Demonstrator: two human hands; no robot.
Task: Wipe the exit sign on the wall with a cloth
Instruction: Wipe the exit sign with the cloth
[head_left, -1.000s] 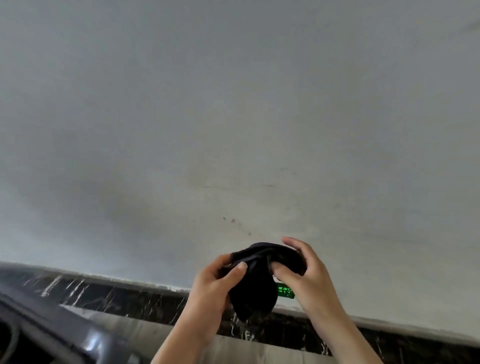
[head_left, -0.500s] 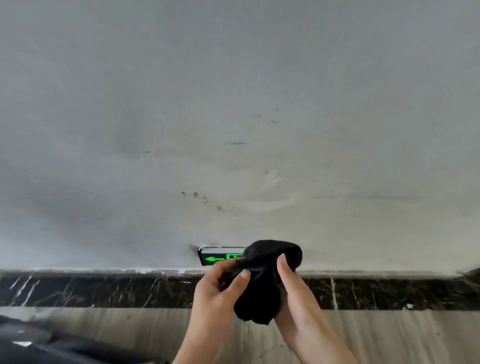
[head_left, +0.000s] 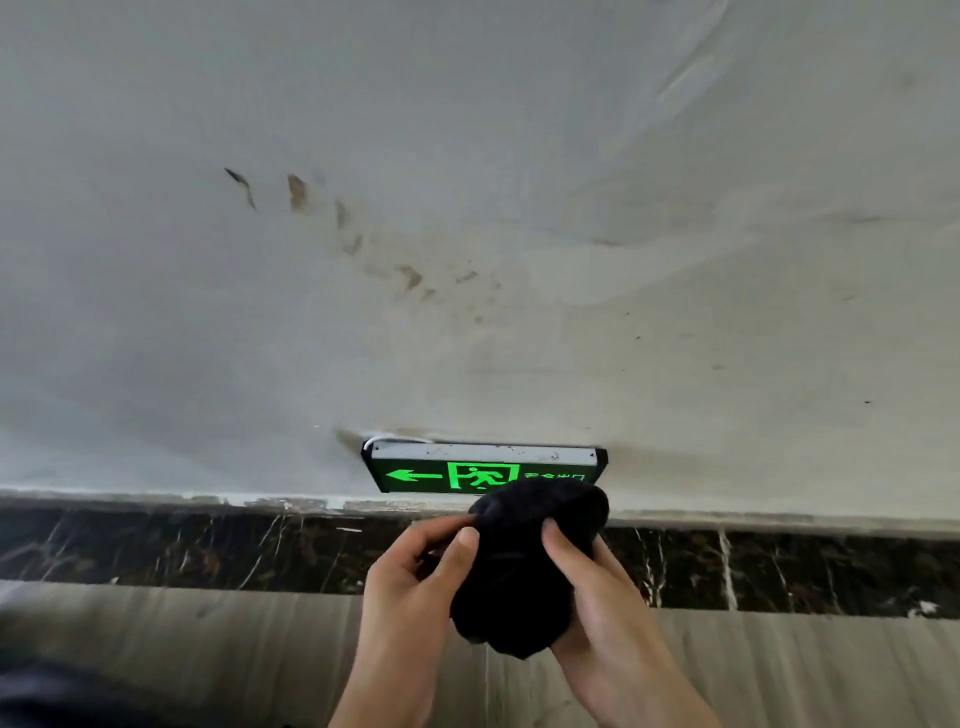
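Note:
A black exit sign (head_left: 441, 470) with a lit green arrow and running figure is fixed low on the grey wall, just above the skirting. A bunched black cloth (head_left: 519, 571) hangs in front of the sign's lower right part and hides that corner. My left hand (head_left: 410, 587) pinches the cloth's left side with thumb and fingers. My right hand (head_left: 597, 613) cups the cloth from the right and below. Whether the cloth touches the sign cannot be told.
The grey wall (head_left: 467, 208) carries brown smudges above the sign. A dark marble skirting (head_left: 208, 551) runs along the wall's foot, with a pale striped floor (head_left: 182, 644) below. A dark blurred object (head_left: 62, 696) sits at the bottom left.
The view has closed in on the wall, so the sign looks larger and nearly fully exposed. Both hands keep hold of the cloth, now lower right of the sign's face.

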